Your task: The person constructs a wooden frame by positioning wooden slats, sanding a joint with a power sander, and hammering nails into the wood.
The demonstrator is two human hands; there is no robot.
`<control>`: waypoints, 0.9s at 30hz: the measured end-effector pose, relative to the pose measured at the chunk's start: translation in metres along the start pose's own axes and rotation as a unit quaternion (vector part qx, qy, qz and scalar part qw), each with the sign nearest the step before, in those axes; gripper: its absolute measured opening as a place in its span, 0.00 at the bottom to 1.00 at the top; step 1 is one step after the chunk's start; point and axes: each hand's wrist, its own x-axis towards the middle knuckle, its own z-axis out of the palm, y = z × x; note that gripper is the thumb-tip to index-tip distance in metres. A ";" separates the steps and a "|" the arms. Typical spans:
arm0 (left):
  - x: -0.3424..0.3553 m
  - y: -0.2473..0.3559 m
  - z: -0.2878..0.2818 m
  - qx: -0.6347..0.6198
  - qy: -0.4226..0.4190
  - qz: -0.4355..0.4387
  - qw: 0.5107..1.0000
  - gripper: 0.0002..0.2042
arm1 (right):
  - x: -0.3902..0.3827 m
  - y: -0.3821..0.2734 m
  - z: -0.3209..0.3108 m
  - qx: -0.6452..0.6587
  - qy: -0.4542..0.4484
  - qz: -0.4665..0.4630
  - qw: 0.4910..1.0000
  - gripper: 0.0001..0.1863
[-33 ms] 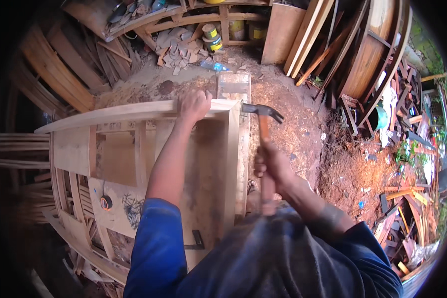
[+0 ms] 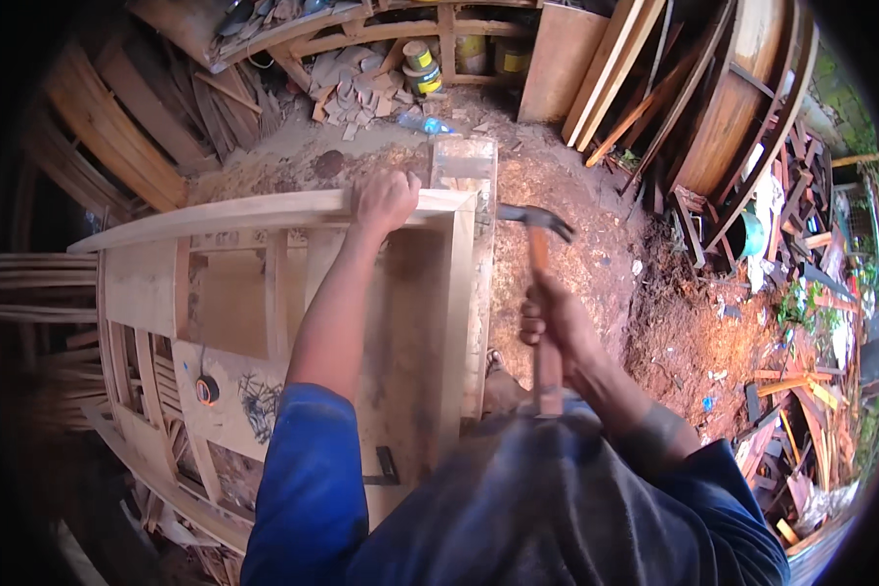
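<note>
My left hand is closed over the far rail of a pale wooden frame, a little left of its mitred corner. The upright side piece meets the rail at that corner. In my right hand is a claw hammer, gripped by its wooden handle. Its dark metal head is just right of the corner, a small gap away, with the claw pointing right. On the panel inside the frame are an orange-and-black tape measure, a heap of nails and a dark, L-shaped tool.
A wooden beam sticks out beyond the frame's corner. Boards lean at the far right, beside heaped wood scraps. Stacked tins and offcuts are at the back. Planks stand at the left.
My right hand and the hammer have moved right, so the hammer's head is now apart from the frame's corner. My left hand keeps its hold on the rail.
</note>
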 end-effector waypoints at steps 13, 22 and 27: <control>0.014 0.016 -0.017 0.000 -0.060 -0.013 0.998 0.23 | 0.007 0.032 0.033 0.019 -0.003 0.015 1.000 0.17; 0.009 0.014 -0.016 0.027 -0.039 -0.012 0.999 0.24 | -0.018 -0.026 -0.091 0.198 0.292 -0.232 0.906 0.16; 0.012 0.022 -0.014 0.023 -0.039 0.013 0.999 0.24 | 0.035 0.056 0.007 0.176 0.085 -0.005 0.981 0.18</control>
